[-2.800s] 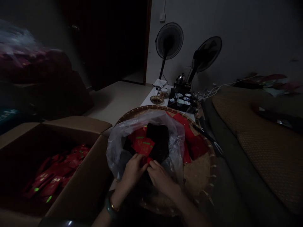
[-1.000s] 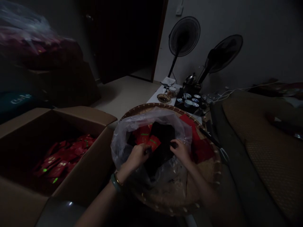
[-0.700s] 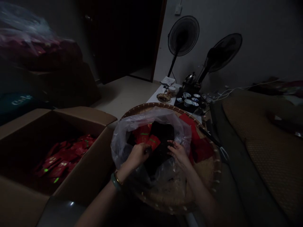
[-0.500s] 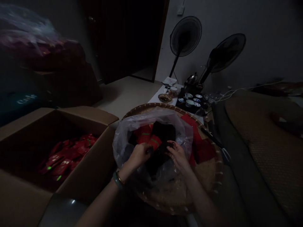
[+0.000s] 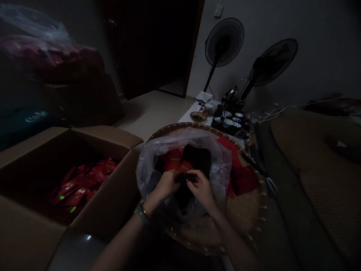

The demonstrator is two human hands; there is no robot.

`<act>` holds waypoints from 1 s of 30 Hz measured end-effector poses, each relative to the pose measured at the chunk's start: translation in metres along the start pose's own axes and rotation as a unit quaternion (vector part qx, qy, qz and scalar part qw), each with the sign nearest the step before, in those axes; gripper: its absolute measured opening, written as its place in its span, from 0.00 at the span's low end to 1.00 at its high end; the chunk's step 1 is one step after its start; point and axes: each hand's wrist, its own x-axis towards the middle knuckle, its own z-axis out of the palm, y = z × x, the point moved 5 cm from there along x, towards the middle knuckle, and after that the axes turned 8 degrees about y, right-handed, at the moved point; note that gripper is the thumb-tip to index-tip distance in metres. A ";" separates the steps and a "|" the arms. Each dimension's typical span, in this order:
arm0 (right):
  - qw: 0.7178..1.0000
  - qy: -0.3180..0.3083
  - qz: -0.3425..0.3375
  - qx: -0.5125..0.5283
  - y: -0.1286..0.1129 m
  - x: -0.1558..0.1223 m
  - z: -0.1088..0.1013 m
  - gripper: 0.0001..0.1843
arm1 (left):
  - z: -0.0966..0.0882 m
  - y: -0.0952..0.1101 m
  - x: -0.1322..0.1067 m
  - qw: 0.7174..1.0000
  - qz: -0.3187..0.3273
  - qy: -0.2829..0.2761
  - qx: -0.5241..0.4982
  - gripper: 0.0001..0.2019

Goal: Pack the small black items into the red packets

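A clear plastic bag (image 5: pixel 146 169) lies open on a round woven tray (image 5: pixel 248 210). Inside it are red packets (image 5: pixel 174 160) and a dark loose mass (image 5: pixel 200 156). My left hand (image 5: pixel 166 185) and my right hand (image 5: pixel 200 187) meet over the bag's mouth. Both are closed in a pinch on a small dark clump (image 5: pixel 186 177) between the fingertips. A green bangle (image 5: pixel 139 214) sits on my left wrist. More red packets (image 5: pixel 242 177) lie on the tray to the right of the bag.
An open cardboard box (image 5: pixel 36 210) with several red packets (image 5: pixel 81 184) stands at the left. Behind the tray a low table holds a tea set (image 5: pixel 228 120). Two standing fans (image 5: pixel 224 41) are by the wall. A cushioned seat (image 5: pixel 318 162) runs along the right.
My right hand has moved left from the bag's right side to meet my left hand, and both now pinch the dark clump. The view has shifted slightly.
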 end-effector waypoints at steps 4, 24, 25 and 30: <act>0.998 0.019 -0.024 -0.046 0.002 0.004 -0.004 0.11 | 0.000 0.001 -0.001 0.998 0.014 -0.001 -0.054 0.15; 0.900 -0.233 -0.186 -0.317 -0.033 0.008 0.009 0.14 | 0.012 -0.003 -0.004 0.993 0.010 0.028 -0.111 0.24; 0.890 -0.247 -0.187 -0.334 -0.034 0.008 0.009 0.13 | 0.015 -0.005 -0.004 0.992 0.006 0.041 -0.116 0.24; 0.861 -0.287 -0.148 -0.393 -0.030 0.009 0.010 0.09 | 0.021 -0.005 -0.011 0.982 0.004 0.090 -0.164 0.31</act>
